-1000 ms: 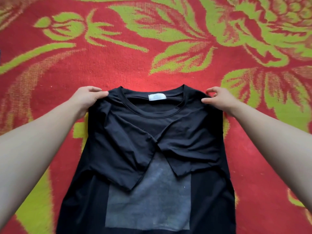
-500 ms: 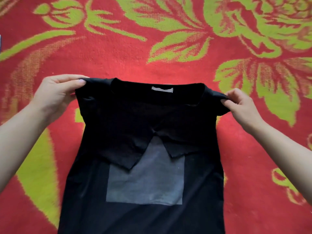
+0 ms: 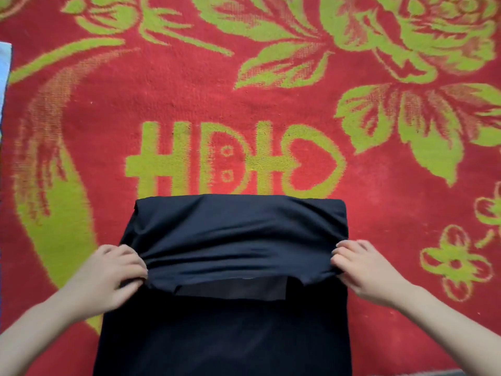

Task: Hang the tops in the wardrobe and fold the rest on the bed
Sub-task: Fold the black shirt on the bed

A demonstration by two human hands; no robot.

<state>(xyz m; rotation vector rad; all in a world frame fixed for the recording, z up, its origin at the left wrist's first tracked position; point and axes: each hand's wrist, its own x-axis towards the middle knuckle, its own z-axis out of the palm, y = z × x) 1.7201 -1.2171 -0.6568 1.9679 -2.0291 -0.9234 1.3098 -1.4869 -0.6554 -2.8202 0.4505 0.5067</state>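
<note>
- The step in hand looks like the folding part. A black T-shirt (image 3: pixel 238 240) lies on the red blanket (image 3: pixel 189 90) with green flowers, and its far part is folded over toward the person.
- The shirt sits in the middle of the blanket's near side and runs off the bottom of the view. Its folded edge is on the far side, just under the big green sign woven into the blanket.
- The left hand (image 3: pixel 113 270) pinches the left end of the folded-over flap, with its fingers curled into the cloth.
- The right hand (image 3: pixel 368 264) pinches the right end of the same flap in the same way. The shirt is stretched between the two hands.
- Just below the flap's loose edge, a strip of the grey print (image 3: pixel 230 290) peeks out.
- The flap is wavy and puffed up in the middle, not flat.
- Next, I think, both ends must go down evenly so the sides line up. Then the flap needs smoothing.
</note>
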